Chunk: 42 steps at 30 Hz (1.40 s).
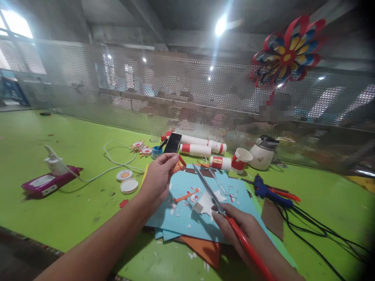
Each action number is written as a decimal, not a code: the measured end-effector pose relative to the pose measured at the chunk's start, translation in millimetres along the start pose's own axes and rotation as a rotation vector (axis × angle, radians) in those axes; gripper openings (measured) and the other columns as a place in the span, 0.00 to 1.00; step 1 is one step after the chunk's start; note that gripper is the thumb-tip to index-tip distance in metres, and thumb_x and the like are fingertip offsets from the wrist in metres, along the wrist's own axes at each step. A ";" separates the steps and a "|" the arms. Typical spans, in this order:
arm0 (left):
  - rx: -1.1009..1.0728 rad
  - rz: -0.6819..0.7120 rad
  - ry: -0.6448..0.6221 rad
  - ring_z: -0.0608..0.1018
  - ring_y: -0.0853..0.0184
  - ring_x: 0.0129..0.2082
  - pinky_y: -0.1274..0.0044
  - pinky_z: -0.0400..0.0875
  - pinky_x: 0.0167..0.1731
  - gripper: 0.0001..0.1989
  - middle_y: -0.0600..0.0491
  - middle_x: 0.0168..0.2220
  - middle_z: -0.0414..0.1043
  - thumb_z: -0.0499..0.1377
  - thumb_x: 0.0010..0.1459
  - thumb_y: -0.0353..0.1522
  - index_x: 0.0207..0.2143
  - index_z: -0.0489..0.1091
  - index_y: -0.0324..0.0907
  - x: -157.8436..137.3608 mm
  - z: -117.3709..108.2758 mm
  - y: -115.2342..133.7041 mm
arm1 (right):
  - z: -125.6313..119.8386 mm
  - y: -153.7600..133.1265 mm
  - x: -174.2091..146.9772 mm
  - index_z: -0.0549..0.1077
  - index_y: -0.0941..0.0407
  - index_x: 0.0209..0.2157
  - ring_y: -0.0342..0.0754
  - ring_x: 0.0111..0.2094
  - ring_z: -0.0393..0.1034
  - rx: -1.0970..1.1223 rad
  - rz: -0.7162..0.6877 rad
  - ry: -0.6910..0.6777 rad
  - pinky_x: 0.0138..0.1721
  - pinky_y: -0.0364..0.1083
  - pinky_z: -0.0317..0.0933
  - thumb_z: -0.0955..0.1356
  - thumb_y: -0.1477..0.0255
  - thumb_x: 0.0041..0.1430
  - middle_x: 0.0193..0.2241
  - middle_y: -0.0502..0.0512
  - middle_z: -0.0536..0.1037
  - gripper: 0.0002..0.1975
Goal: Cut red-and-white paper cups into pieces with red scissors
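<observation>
My left hand [160, 171] pinches a small red paper piece [177, 166] with orange print between thumb and fingertips, above the blue paper sheets [181, 216]. My right hand [234, 222] is closed around a pair of scissors [211, 194] with long metal blades and red handles. The blades point away from me, to the right of the red piece and apart from it. Beneath them lie a white paper cutout [218, 198], a small whitish block-like piece [197, 207], an orange paper strip [184, 196] and several scraps. A slender silver tool [218, 182] rests just beyond the blades.
Paper cups [241, 159], white tubes [195, 150], a phone [173, 143] and a kettle [263, 154] stand along the back. At right is a blue glue gun [271, 191] with black cables. A purple power strip [49, 181] lies left; a mesh screen [175, 93] rises behind.
</observation>
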<state>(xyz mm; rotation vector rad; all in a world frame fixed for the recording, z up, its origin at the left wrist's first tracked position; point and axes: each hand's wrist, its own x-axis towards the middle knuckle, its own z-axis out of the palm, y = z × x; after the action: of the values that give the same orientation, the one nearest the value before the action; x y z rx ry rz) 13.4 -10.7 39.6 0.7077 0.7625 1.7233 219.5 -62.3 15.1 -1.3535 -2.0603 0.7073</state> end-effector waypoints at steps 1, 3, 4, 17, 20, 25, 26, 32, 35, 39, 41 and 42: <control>0.016 -0.001 0.000 0.73 0.72 0.22 0.78 0.68 0.28 0.12 0.55 0.22 0.72 0.68 0.41 0.31 0.29 0.70 0.38 1.6 -1.5 -0.3 | -0.7 1.9 1.8 0.72 0.56 0.34 0.47 0.25 0.66 0.003 0.013 0.007 0.26 0.44 0.59 0.60 0.56 0.60 0.23 0.50 0.71 0.19; 0.105 -0.014 -0.003 0.72 0.73 0.22 0.78 0.67 0.27 0.11 0.55 0.22 0.71 0.68 0.41 0.32 0.28 0.71 0.37 6.8 -5.9 -3.4 | -1.7 5.2 4.8 0.72 0.56 0.33 0.45 0.21 0.63 0.022 0.043 0.011 0.22 0.43 0.59 0.61 0.55 0.59 0.19 0.47 0.66 0.19; 0.169 -0.024 -0.003 0.72 0.73 0.21 0.78 0.66 0.27 0.11 0.55 0.22 0.71 0.67 0.41 0.32 0.28 0.71 0.37 10.3 -8.7 -6.0 | -2.2 6.3 5.9 0.71 0.56 0.32 0.44 0.20 0.62 0.032 0.049 0.014 0.21 0.42 0.59 0.61 0.54 0.59 0.18 0.46 0.64 0.19; 0.555 -0.107 -0.206 0.70 0.72 0.22 0.77 0.63 0.26 0.05 0.53 0.21 0.72 0.65 0.44 0.31 0.22 0.73 0.37 24.0 -6.5 -38.5 | -24.3 5.2 12.6 0.64 0.53 0.19 0.44 0.20 0.65 0.029 -0.001 0.149 0.22 0.41 0.61 0.61 0.56 0.61 0.17 0.47 0.67 0.21; 0.607 -0.072 -0.236 0.71 0.72 0.23 0.77 0.63 0.28 0.05 0.53 0.21 0.72 0.65 0.45 0.27 0.20 0.71 0.38 24.6 0.7 -39.9 | -24.7 6.0 13.1 0.63 0.53 0.19 0.43 0.19 0.65 0.025 -0.016 0.156 0.22 0.41 0.60 0.61 0.57 0.61 0.17 0.47 0.67 0.21; 0.575 -0.055 -0.238 0.76 0.68 0.27 0.76 0.65 0.29 0.05 0.51 0.25 0.75 0.58 0.54 0.29 0.26 0.66 0.40 24.3 3.5 -24.5 | -21.5 6.2 10.3 0.62 0.54 0.19 0.44 0.19 0.63 0.051 -0.036 0.128 0.23 0.41 0.57 0.64 0.60 0.60 0.16 0.46 0.65 0.18; 0.578 -0.051 -0.255 0.75 0.68 0.26 0.76 0.64 0.26 0.05 0.51 0.24 0.74 0.57 0.55 0.30 0.27 0.65 0.40 22.6 3.3 -20.0 | -20.7 6.3 9.9 0.64 0.54 0.20 0.44 0.20 0.62 0.058 -0.044 0.122 0.23 0.42 0.57 0.64 0.61 0.60 0.16 0.46 0.66 0.17; 0.646 -0.100 -0.480 0.67 0.74 0.21 0.78 0.58 0.23 0.10 0.55 0.24 0.71 0.60 0.53 0.30 0.39 0.71 0.39 1.4 5.6 -3.5 | -20.6 4.8 7.7 0.73 0.58 0.38 0.47 0.26 0.67 0.119 -0.067 0.151 0.28 0.43 0.60 0.67 0.66 0.56 0.27 0.51 0.74 0.11; 0.641 -0.163 -0.621 0.69 0.73 0.25 0.78 0.61 0.26 0.17 0.54 0.28 0.73 0.62 0.52 0.30 0.46 0.70 0.41 -10.1 7.3 -4.0 | -21.0 2.3 6.4 0.71 0.59 0.43 0.46 0.25 0.68 0.188 -0.064 0.173 0.27 0.43 0.61 0.66 0.69 0.58 0.25 0.50 0.73 0.12; 0.600 -0.232 -0.643 0.71 0.72 0.27 0.78 0.63 0.29 0.11 0.53 0.28 0.75 0.63 0.51 0.31 0.39 0.71 0.40 -19.4 7.9 -8.4 | -19.3 1.0 7.0 0.68 0.59 0.47 0.47 0.31 0.73 0.316 -0.072 0.184 0.34 0.44 0.66 0.66 0.70 0.59 0.30 0.52 0.74 0.14; 0.596 -0.273 -0.663 0.71 0.72 0.26 0.78 0.62 0.28 0.09 0.53 0.28 0.75 0.63 0.51 0.32 0.36 0.72 0.39 -22.8 9.0 -10.2 | -18.5 1.3 7.0 0.68 0.59 0.47 0.47 0.32 0.73 0.363 -0.078 0.176 0.35 0.44 0.66 0.66 0.71 0.59 0.31 0.52 0.74 0.15; 0.595 -0.292 -0.676 0.71 0.72 0.26 0.78 0.62 0.28 0.09 0.53 0.28 0.75 0.63 0.51 0.33 0.35 0.72 0.40 -24.7 10.0 -10.9 | -18.1 1.6 6.6 0.68 0.59 0.47 0.47 0.32 0.72 0.384 -0.080 0.175 0.35 0.44 0.66 0.66 0.71 0.59 0.31 0.52 0.74 0.15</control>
<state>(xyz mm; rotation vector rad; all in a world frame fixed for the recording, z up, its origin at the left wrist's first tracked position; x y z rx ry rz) 33.7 -30.6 35.1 1.4116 0.8354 0.8825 231.1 -53.4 27.8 -1.0687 -1.7236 0.8641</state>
